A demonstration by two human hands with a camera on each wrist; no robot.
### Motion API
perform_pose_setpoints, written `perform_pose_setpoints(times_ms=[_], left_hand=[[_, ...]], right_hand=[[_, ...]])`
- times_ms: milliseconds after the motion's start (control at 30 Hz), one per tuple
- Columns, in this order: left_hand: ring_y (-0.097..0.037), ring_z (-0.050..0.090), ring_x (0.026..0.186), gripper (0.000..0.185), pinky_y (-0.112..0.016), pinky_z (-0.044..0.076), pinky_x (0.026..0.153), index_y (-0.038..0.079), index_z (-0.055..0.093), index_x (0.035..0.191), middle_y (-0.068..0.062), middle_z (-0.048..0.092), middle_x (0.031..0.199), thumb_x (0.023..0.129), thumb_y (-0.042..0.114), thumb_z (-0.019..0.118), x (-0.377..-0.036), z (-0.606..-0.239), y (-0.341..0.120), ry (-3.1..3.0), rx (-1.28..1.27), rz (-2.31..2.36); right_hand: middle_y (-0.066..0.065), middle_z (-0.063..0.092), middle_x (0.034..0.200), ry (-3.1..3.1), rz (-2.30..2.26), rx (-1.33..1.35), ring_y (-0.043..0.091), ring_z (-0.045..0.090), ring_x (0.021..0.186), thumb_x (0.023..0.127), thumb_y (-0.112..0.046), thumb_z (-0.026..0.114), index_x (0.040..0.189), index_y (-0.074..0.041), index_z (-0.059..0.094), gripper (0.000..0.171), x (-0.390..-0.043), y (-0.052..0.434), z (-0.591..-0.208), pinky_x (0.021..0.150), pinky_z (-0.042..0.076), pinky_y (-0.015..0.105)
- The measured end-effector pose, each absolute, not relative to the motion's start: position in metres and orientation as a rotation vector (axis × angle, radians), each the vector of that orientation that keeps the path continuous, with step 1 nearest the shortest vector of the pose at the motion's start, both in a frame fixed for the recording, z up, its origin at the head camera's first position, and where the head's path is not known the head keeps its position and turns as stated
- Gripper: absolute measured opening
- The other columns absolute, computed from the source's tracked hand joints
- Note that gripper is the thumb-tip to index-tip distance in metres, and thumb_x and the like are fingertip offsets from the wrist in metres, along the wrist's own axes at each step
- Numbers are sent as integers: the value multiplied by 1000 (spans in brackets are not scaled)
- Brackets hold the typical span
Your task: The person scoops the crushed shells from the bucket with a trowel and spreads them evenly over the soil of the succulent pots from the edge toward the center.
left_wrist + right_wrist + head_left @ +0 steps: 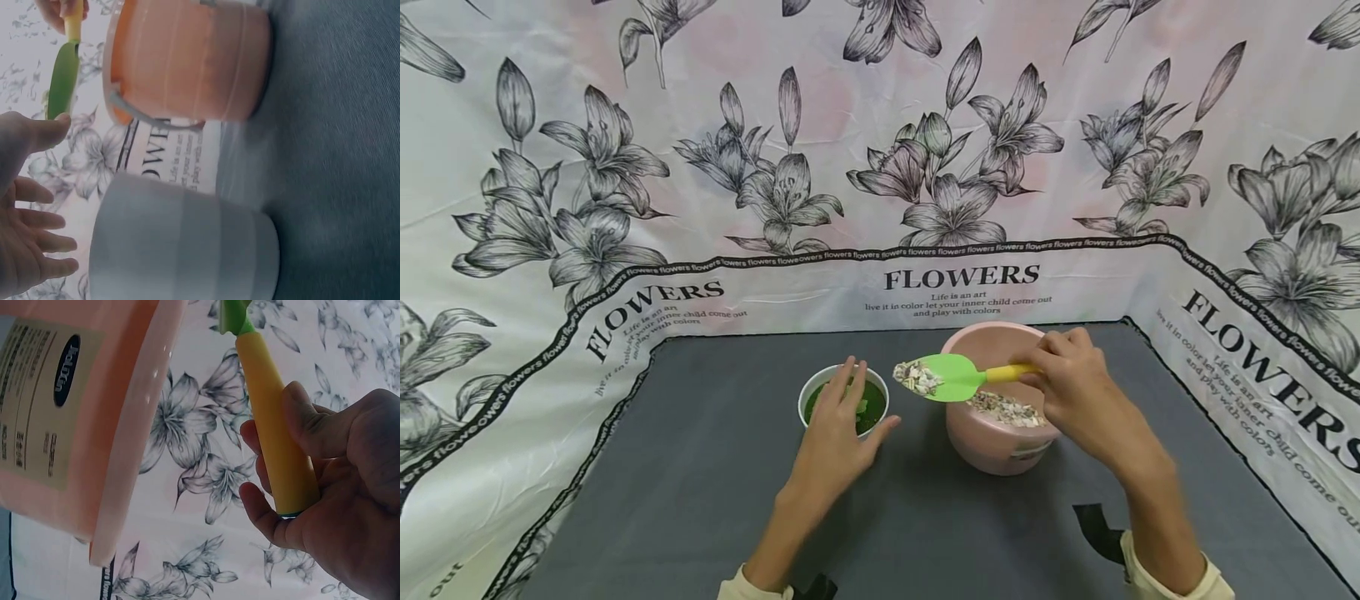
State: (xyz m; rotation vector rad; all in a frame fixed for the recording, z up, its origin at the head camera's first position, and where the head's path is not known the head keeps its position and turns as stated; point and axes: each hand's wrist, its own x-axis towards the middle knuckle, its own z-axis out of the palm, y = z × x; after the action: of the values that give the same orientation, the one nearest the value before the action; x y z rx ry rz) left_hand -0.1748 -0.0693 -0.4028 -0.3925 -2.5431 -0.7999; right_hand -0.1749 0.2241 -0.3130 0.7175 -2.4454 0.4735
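Left hand (pixel 838 433) hides part of the white cup's (pixel 842 400) green contents; the pink bucket's (pixel 81 419) label print is illegible.

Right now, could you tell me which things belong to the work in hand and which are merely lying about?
In use: green scoop with shell bits, held by right hand; pink bucket; white pot under left hand.
Lying about: black tape; floral cloth.

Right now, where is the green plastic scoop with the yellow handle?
In the head view, the green plastic scoop hangs between the white cup and the pink bucket, gripped by the right hand.
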Motion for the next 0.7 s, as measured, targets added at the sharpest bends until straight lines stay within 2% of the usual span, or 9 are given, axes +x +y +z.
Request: perform_pose_setpoints(times_ms=[200, 400, 533, 700], left_hand=[[-45, 39, 153, 86, -63, 46, 116, 5, 42, 160, -20, 39, 167, 93, 45, 78, -171, -404, -84, -2557, -348, -828], [-47, 36, 154, 86, -65, 38, 121, 4, 41, 160, -22, 37, 167, 92, 41, 80, -172, -411, -96, -2567, -328, -881], [-48, 33, 156, 89, -66, 34, 123, 3, 41, 160, -22, 34, 169, 90, 42, 81, -171, -416, -105, -2587, -283, -913], [-47, 28, 158, 95, -68, 36, 121, 6, 36, 163, -20, 28, 172, 90, 48, 81, -171, -421, -120, -2625, -217, -957]], right_hand=[[8, 66, 93, -2469, 530, 716, 29, 47, 92, 84, 7, 79, 101, -8, 79, 22, -179, 213, -314, 78, 32, 42], [8, 69, 95, -2490, 535, 724, 29, 48, 90, 85, 4, 80, 102, -8, 80, 21, -182, 204, -314, 80, 36, 46], [9, 70, 94, -2486, 479, 722, 29, 50, 88, 86, 2, 80, 101, -8, 80, 18, -185, 195, -316, 77, 42, 43], [8, 71, 96, -2480, 437, 739, 27, 53, 87, 85, -2, 83, 102, -11, 80, 19, -191, 182, -318, 74, 46, 38]])
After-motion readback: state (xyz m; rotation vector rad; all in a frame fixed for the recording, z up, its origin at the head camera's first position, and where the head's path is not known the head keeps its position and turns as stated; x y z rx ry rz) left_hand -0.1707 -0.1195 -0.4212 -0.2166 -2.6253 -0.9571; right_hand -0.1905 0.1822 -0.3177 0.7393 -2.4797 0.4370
